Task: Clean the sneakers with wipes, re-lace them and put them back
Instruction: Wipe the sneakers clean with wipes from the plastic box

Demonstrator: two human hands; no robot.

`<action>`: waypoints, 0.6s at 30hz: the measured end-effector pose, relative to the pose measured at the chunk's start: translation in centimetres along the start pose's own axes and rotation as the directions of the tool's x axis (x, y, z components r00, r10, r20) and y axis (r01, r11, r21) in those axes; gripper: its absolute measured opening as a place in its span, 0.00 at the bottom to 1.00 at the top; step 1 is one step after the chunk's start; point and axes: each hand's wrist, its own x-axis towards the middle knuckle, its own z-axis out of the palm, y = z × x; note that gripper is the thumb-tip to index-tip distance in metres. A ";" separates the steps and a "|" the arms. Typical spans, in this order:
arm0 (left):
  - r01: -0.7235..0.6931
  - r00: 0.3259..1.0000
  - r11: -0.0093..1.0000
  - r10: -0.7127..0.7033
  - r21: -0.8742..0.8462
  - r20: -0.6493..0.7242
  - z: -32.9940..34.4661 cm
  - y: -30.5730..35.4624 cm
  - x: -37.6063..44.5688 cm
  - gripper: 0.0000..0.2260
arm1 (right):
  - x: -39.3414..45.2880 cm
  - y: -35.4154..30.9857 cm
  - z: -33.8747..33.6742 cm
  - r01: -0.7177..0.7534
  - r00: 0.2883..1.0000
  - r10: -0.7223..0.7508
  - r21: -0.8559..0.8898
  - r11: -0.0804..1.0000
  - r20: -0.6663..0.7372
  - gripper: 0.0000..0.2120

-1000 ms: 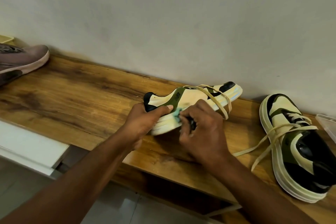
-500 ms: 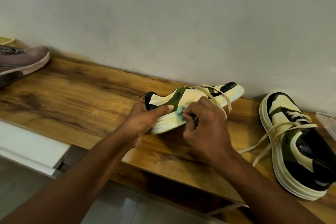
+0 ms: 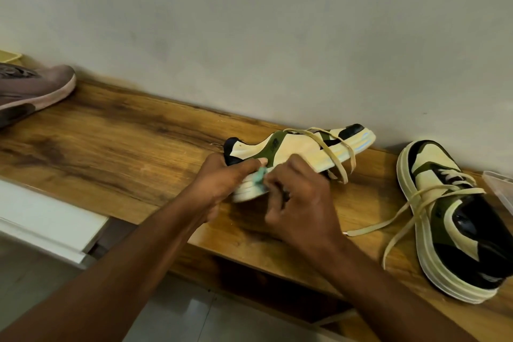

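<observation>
Head view: both bare arms reach in from the lower edge toward a sneaker on a wooden shelf.
Left hand (image 3: 222, 178): curled round the heel end of the held sneaker (image 3: 299, 155), thumb laid along its side, steadying it.
Right hand (image 3: 301, 203): fingers curled, pinching a small teal wipe (image 3: 261, 175) against the pale sole edge of the held sneaker, just beside the left thumb.
Held sneaker: cream, olive and black, tipped on its side with the sole facing the person, heel toward the left hand, toe pointing away from it toward the wall (image 3: 277, 36).
Loose lace (image 3: 331, 155): cream, draped across the held sneaker's side and sole near its toe end.
Second sneaker (image 3: 449, 216): same colours, standing upright on its sole, well apart from the held sneaker on the toe side, its cream laces trailing across the wood toward the right hand.
Wooden shelf (image 3: 125, 153): brown grained board under the held sneaker, running along the wall.
Clear container (image 3: 499, 189): only a corner shows, beyond the second sneaker, away from the held sneaker.
Mauve shoe (image 3: 33, 89): far from the held sneaker on the heel side, on the same shelf.
White panel (image 3: 41, 219): below the shelf's front edge, on the heel side of the held sneaker.
</observation>
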 end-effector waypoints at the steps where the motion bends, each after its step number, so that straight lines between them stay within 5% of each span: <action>1: 0.003 1.000 1.000 -0.003 0.010 -0.009 0.0 0.0 0.1 0.11 | 0.4 1.3 -0.7 -0.038 0.998 0.037 -0.031 0.999 -0.053 0.08; 5: 0.015 1.000 1.000 -0.015 0.006 -0.021 0.2 -0.2 0.2 0.11 | 1.4 4.3 -2.1 -0.155 0.966 0.139 -0.056 0.986 -0.219 0.08; 13: 0.004 0.999 1.000 -0.004 0.009 -0.038 0.3 -0.1 0.1 0.10 | 0.3 1.0 -0.1 -0.032 0.997 0.034 0.024 0.999 -0.076 0.08; 18: 0.044 0.999 0.998 -0.043 0.050 -0.019 -0.1 0.0 0.3 0.12 | 1.5 4.8 -3.0 -0.122 0.980 0.112 -0.052 0.991 -0.164 0.09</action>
